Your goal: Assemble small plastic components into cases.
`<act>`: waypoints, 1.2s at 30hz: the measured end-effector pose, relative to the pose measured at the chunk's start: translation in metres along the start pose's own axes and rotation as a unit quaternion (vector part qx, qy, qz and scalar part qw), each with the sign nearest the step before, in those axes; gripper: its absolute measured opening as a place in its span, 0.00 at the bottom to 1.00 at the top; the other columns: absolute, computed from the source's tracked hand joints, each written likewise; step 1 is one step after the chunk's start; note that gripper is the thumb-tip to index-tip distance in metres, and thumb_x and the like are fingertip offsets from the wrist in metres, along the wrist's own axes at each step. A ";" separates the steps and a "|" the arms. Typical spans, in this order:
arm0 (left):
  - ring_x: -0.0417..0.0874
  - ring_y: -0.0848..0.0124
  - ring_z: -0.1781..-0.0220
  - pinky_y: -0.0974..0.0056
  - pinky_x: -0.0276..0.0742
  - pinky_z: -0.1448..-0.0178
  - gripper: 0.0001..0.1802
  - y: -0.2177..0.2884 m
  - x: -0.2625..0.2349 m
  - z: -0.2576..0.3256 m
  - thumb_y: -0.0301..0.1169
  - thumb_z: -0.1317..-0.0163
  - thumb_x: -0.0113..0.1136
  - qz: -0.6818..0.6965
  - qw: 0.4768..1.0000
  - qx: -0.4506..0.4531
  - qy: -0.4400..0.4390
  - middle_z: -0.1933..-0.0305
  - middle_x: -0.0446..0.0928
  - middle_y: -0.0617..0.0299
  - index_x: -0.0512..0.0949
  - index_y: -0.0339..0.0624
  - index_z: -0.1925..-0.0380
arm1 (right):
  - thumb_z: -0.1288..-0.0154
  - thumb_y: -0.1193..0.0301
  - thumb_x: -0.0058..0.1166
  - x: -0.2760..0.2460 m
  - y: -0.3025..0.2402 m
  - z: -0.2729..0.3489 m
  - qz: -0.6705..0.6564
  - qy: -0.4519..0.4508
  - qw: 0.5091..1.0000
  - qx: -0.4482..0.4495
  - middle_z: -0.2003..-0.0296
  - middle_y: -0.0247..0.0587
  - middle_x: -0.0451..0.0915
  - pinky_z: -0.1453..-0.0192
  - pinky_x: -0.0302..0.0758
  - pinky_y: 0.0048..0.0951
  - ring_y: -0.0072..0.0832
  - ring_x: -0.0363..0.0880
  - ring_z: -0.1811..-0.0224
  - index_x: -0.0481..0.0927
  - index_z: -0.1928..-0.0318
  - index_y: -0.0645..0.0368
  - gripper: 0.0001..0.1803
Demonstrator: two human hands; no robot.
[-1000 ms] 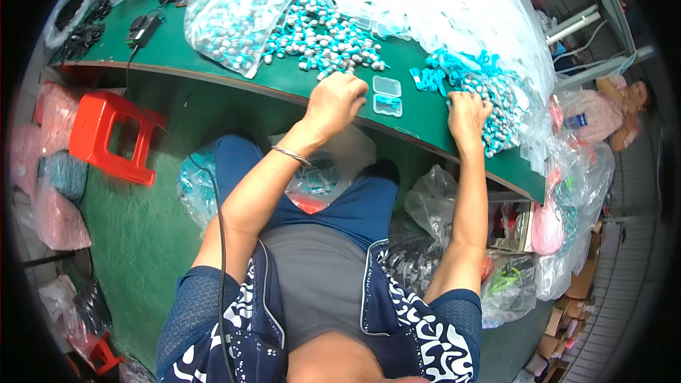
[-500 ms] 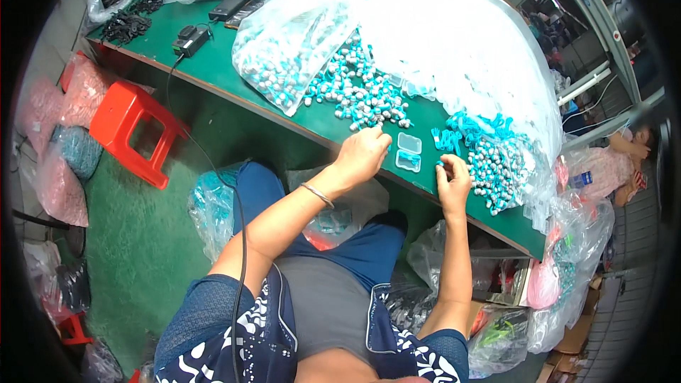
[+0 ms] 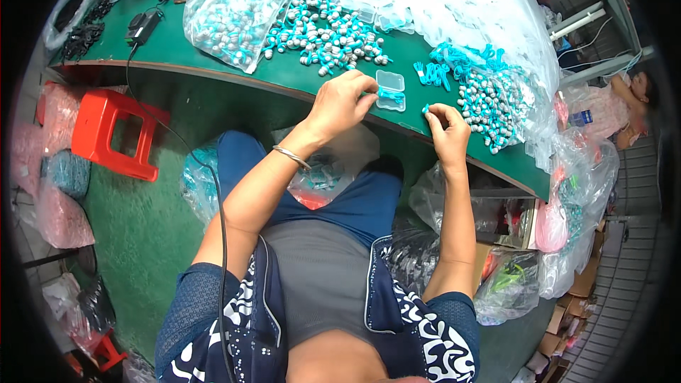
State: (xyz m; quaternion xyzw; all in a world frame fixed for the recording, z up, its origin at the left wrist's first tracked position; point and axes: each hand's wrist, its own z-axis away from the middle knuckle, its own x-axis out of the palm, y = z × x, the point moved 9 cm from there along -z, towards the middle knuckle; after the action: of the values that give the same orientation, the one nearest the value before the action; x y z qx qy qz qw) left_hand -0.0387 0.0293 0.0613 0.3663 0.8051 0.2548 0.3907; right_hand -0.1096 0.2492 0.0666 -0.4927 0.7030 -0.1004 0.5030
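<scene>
Down in the head view, a person is sitting at a green worktable (image 3: pixel 213 53), both bare forearms reaching up from the lower edge to the table's near rim. The left hand (image 3: pixel 344 103) is curling its fingers inward, the tips pinching at the left end of a small clear plastic case (image 3: pixel 390 91) that is lying open on the green surface; a bit of teal is showing inside the case, just at those fingertips. A thin metal bangle (image 3: pixel 292 158) is sitting on that wrist. The right hand (image 3: pixel 447 128) is resting just right of the case, close to it but apart, with thumb and forefinger narrowed around a tiny teal piece (image 3: pixel 425 108); what kind of piece it is cannot be told at this size.

Behind the left hand, a loose heap of teal-and-grey earbuds (image 3: pixel 326 39) is spreading across the table, partly spilling from a clear plastic bag (image 3: pixel 234 7). To the right of the right hand, a second pile of the same earbuds (image 3: pixel 489 103) is lying near the table edge, with a bunch of teal cords (image 3: pixel 447 67) just behind it. A large white plastic sheet (image 3: pixel 454 0) is covering the far side of the table. On the floor to the person's left, a red plastic stool (image 3: pixel 113 131) is standing.
</scene>
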 end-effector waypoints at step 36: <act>0.82 0.51 0.59 0.51 0.78 0.57 0.21 0.004 0.032 -0.004 0.33 0.47 0.71 -0.106 0.989 -0.009 -0.099 0.62 0.76 0.53 0.76 0.41 0.54 | 0.40 0.72 0.61 0.079 -0.012 -0.066 0.126 -0.154 0.972 -0.122 0.60 0.46 0.79 0.51 0.75 0.40 0.42 0.78 0.57 0.82 0.54 0.60 0.13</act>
State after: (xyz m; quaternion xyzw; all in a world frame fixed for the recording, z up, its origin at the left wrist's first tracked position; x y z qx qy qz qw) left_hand -0.0543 0.0567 0.0519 0.2992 0.7946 0.1816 0.4962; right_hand -0.1560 0.1570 0.0573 -0.4674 0.6800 0.1270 0.5504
